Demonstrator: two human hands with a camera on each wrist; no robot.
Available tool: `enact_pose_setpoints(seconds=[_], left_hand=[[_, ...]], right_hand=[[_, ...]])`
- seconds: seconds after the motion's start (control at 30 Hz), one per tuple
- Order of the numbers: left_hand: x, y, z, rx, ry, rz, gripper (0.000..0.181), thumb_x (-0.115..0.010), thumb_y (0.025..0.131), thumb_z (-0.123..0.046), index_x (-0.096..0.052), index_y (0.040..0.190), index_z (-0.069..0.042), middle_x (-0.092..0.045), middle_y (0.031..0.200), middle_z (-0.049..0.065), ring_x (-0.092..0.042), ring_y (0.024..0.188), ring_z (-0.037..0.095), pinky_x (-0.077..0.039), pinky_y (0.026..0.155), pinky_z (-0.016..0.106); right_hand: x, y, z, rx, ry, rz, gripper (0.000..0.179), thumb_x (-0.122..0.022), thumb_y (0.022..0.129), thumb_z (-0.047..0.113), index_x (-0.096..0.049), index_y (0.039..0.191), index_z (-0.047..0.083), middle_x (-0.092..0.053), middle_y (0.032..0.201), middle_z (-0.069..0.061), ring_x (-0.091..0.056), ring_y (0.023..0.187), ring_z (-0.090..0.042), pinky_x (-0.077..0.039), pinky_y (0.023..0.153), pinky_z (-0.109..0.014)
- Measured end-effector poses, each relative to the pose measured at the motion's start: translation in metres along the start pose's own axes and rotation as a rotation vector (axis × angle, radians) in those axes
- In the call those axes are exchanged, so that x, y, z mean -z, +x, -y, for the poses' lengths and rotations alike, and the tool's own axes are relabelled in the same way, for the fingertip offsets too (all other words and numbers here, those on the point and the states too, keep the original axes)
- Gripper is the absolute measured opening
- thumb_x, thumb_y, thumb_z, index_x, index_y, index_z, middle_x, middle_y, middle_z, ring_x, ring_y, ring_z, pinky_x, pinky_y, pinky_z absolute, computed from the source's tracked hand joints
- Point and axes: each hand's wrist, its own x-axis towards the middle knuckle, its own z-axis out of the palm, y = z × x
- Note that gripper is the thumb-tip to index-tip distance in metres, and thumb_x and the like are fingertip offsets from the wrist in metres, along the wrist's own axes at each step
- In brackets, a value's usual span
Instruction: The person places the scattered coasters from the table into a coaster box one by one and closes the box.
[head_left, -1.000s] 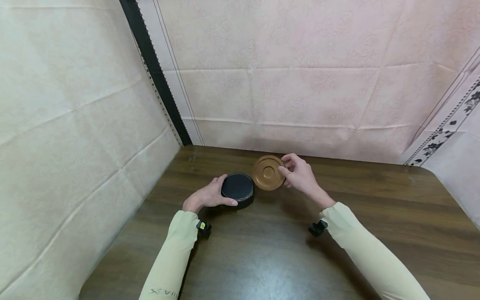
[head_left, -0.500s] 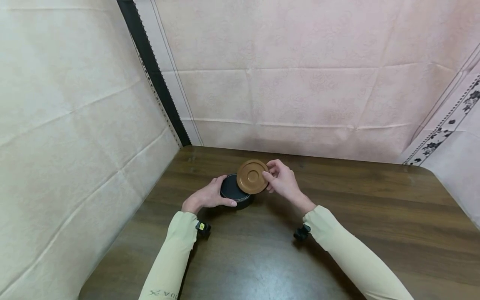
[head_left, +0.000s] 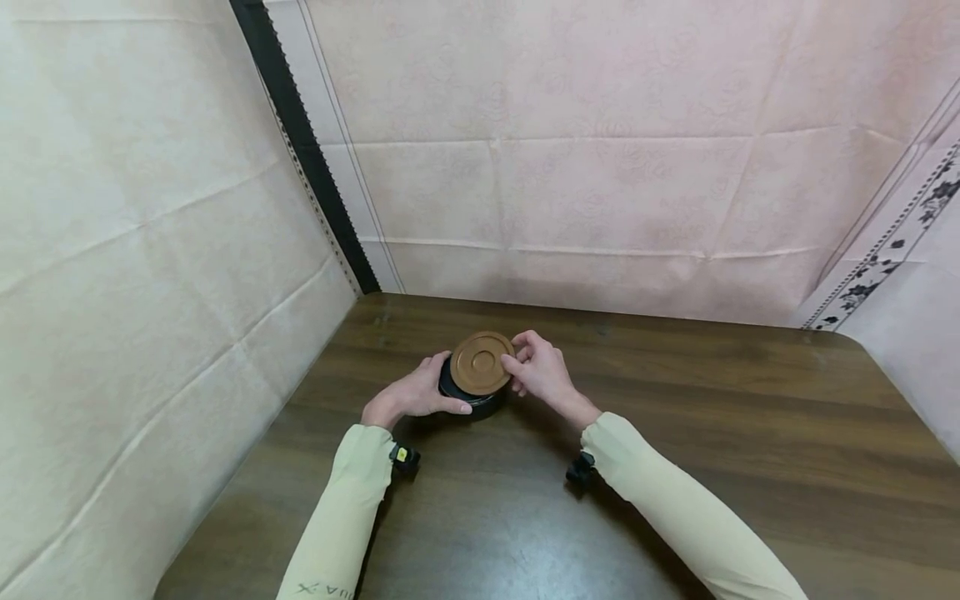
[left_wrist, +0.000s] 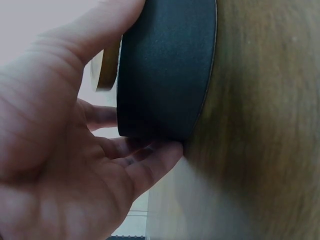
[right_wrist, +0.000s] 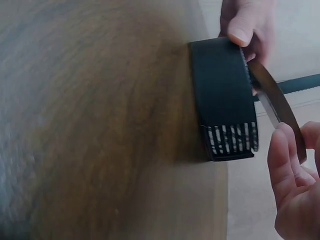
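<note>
On the wooden table stands a low round black box (head_left: 489,407), with a band of pale vertical stripes on its side in the right wrist view. My left hand (head_left: 417,392) grips its left side, thumb toward me and fingers round the far side. In my right hand (head_left: 542,370), thumb and fingers pinch the right edge of a brown coaster (head_left: 478,364), a disc with raised rings. It lies over most of the box's top. From the right wrist, the coaster (right_wrist: 280,105) looks tilted, its pinched edge standing away from the box. The box's top is mostly hidden.
The brown wooden table (head_left: 675,400) spreads out on every side of the box. Pale cloth hangs behind it (head_left: 600,208) and along the left (head_left: 150,333). A small black wrist camera (head_left: 579,470) sits under the right sleeve.
My right hand has carried the coaster leftward, from beside the box to over its top. The left hand and the box have stayed nearly in place.
</note>
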Motion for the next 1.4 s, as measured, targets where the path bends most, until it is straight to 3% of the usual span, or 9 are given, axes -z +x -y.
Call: enact_pose_setpoints(seconds=[0.27, 0.47, 1.0, 1.4], left_hand=[[0.000, 0.001, 0.000, -0.059, -0.001, -0.009, 0.115, -0.082, 0.070, -0.058, -0.021, 0.153, -0.009, -0.034, 0.148, 0.018, -0.041, 0.132, 0.031, -0.034, 0.111, 0.054], [-0.001, 0.000, 0.000, -0.056, 0.006, -0.013, 0.115, -0.082, 0.070, -0.059, -0.021, 0.153, -0.008, -0.034, 0.149, 0.018, -0.042, 0.132, 0.031, -0.035, 0.112, 0.054], [0.005, -0.008, 0.008, -0.040, -0.010, -0.014, 0.116, -0.082, 0.071, -0.056, -0.017, 0.153, -0.005, -0.034, 0.148, 0.018, -0.040, 0.131, 0.032, -0.034, 0.111, 0.056], [0.003, -0.002, 0.009, -0.072, -0.021, 0.000, 0.113, -0.082, 0.073, -0.053, -0.016, 0.153, -0.007, -0.034, 0.149, 0.016, -0.038, 0.133, 0.031, -0.033, 0.112, 0.055]], right_hand=[[-0.013, 0.001, -0.001, -0.044, -0.112, 0.053, 0.034, -0.069, 0.092, 0.028, -0.057, 0.117, 0.009, -0.061, 0.077, -0.005, -0.058, 0.047, -0.015, -0.048, 0.046, -0.028], [-0.017, 0.003, -0.002, -0.044, -0.150, 0.075, 0.033, -0.068, 0.092, 0.029, -0.057, 0.116, 0.009, -0.059, 0.071, -0.003, -0.053, 0.046, -0.014, -0.043, 0.047, -0.027], [-0.029, 0.007, 0.007, -0.025, -0.195, 0.133, 0.034, -0.065, 0.095, 0.029, -0.057, 0.121, 0.009, -0.060, 0.073, -0.005, -0.053, 0.045, -0.016, -0.045, 0.045, -0.028], [-0.018, 0.007, 0.000, -0.037, -0.189, 0.195, 0.040, -0.057, 0.099, 0.038, -0.055, 0.126, 0.009, -0.064, 0.073, -0.006, -0.058, 0.047, -0.022, -0.047, 0.041, -0.033]])
